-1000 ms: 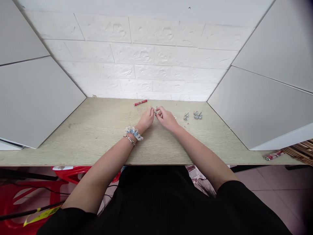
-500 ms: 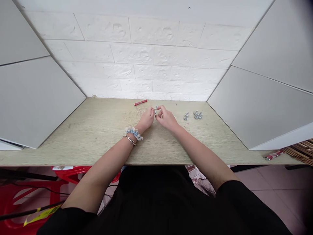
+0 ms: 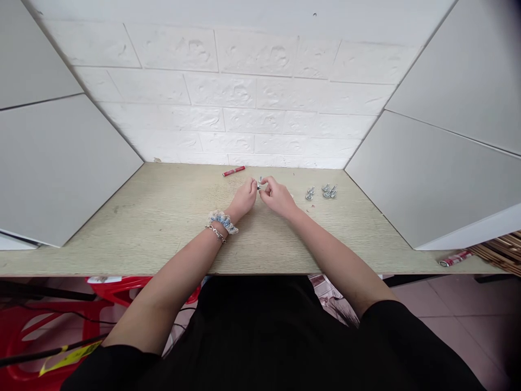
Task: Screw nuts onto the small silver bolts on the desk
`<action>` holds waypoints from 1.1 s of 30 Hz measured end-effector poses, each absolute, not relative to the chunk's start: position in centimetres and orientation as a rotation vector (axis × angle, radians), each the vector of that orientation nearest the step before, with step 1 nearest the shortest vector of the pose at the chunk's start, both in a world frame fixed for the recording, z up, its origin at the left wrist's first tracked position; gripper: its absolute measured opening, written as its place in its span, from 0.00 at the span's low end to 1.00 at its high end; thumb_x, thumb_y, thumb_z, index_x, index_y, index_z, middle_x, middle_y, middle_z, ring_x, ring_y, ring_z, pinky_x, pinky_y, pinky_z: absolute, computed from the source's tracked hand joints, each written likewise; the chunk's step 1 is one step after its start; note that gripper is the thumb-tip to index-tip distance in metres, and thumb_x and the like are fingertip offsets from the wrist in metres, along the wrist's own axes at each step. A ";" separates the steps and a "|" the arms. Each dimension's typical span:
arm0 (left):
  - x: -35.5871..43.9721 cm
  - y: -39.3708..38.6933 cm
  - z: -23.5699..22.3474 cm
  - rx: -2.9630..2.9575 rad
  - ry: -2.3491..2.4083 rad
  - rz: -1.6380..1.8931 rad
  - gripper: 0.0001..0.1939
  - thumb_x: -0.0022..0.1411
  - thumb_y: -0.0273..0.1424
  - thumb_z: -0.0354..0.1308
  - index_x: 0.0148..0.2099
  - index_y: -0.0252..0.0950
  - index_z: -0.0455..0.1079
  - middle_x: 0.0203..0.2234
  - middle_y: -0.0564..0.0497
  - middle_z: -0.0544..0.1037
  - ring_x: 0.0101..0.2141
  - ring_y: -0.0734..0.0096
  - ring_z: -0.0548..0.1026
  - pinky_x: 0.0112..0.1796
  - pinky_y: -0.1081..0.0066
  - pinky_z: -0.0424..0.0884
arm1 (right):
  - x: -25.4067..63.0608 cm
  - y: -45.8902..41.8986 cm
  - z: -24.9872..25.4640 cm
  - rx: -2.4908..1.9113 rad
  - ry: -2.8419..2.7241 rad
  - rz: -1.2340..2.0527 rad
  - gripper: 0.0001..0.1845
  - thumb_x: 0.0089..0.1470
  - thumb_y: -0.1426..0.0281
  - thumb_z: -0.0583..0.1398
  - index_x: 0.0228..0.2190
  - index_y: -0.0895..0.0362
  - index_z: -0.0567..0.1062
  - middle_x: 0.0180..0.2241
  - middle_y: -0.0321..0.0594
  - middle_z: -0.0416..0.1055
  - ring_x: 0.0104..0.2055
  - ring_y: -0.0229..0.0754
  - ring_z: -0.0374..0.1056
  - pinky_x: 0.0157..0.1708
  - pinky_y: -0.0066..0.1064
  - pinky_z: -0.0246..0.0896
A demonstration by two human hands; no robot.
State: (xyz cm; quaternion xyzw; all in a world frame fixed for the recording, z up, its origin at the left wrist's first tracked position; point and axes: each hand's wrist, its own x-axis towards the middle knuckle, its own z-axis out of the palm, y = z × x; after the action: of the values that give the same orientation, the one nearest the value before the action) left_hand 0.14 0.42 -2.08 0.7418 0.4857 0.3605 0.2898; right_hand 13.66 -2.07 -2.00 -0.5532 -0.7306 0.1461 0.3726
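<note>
Between my hands, above the middle of the table, is a small silvery metal bolt [image 3: 259,186], partly hidden by fingertips. My left hand [image 3: 244,196] is closed in a pinch around one side of it. From the other side, the index finger and thumb of my right hand [image 3: 278,197] curl onto the bolt and close on it. To the right lie two small groups of similar bolts with wide washers: a nearer small cluster [image 3: 310,193] and a larger cluster [image 3: 329,191].
A red tube [image 3: 234,171] lies near the white brick-patterned wall [image 3: 240,89]. Another red tube [image 3: 456,258] rests at the right front edge beside brown slats [image 3: 499,250]. Grey panels [image 3: 61,168] flank the table [image 3: 163,217]. Red stools [image 3: 91,315] stand below left.
The right thumb and index finger have drawn slightly closer together on the bolt. My left hand stays in place, as do the bolts lying on the table.
</note>
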 end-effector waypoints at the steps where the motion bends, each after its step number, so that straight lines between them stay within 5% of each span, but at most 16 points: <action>1: 0.1 0.4 -2.1 1.981 1.295 0.961 0.09 0.65 0.33 0.37 0.33 0.38 0.53 0.24 0.52 0.64 0.27 0.70 0.66 0.32 0.69 0.63 | 13.6 -2.0 -2.1 -1.403 -1.895 0.364 0.12 0.51 0.66 0.53 0.39 0.53 0.66 0.21 0.30 0.64 0.23 0.37 0.60 0.27 0.27 0.49; 13: 0.2 0.4 -2.2 1.893 1.261 0.983 0.13 0.66 0.35 0.37 0.30 0.37 0.53 0.23 0.53 0.63 0.23 0.74 0.64 0.28 0.72 0.62 | 13.6 -2.1 -1.9 -1.443 -1.931 0.369 0.19 0.58 0.59 0.45 0.33 0.56 0.70 0.25 0.38 0.69 0.29 0.39 0.63 0.29 0.28 0.51; 20: 0.4 0.0 -1.7 1.701 1.231 0.964 0.13 0.66 0.37 0.38 0.31 0.37 0.55 0.23 0.53 0.62 0.21 0.76 0.63 0.21 0.76 0.62 | 13.5 -2.1 -2.2 -1.404 -1.925 0.347 0.17 0.53 0.64 0.52 0.45 0.54 0.64 0.24 0.32 0.66 0.26 0.37 0.62 0.29 0.26 0.51; 28: 0.4 0.1 -2.1 1.640 1.174 1.007 0.16 0.65 0.40 0.43 0.28 0.35 0.58 0.21 0.53 0.61 0.21 0.76 0.61 0.20 0.78 0.62 | 13.7 -2.2 -1.8 -1.461 -1.890 0.371 0.19 0.58 0.59 0.45 0.30 0.56 0.69 0.23 0.37 0.68 0.27 0.38 0.62 0.28 0.27 0.50; 33: 0.4 0.4 -2.3 1.617 1.164 0.983 0.17 0.65 0.41 0.41 0.30 0.35 0.59 0.21 0.53 0.60 0.21 0.76 0.62 0.20 0.77 0.63 | 13.5 -2.3 -1.8 -1.445 -1.923 0.361 0.12 0.52 0.64 0.53 0.40 0.54 0.67 0.21 0.31 0.66 0.25 0.36 0.61 0.27 0.26 0.49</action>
State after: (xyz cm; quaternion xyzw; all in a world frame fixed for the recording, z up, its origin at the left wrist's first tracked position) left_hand 0.41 0.36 -2.35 0.6523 0.4695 0.3964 0.4438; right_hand 13.54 -2.25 -1.80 -0.5570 -0.7414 0.1391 0.3474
